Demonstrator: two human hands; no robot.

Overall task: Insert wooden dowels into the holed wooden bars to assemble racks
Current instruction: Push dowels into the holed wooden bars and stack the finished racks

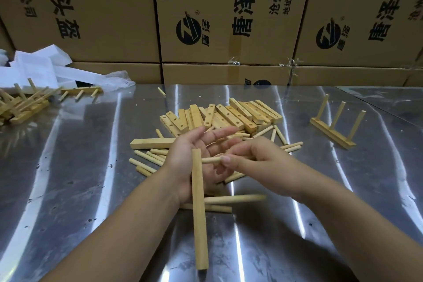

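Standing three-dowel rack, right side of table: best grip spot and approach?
Likely the base bar, pinched across its narrow width from above, in the gap between two upright dowels. The bar is flat-sided and sits on the table; thin dowels might pull out.

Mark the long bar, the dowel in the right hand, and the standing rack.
long bar [199, 213], head view, mid-length
dowel [210, 160], head view, exposed shaft near its free end
standing rack [332, 132], head view, its base bar
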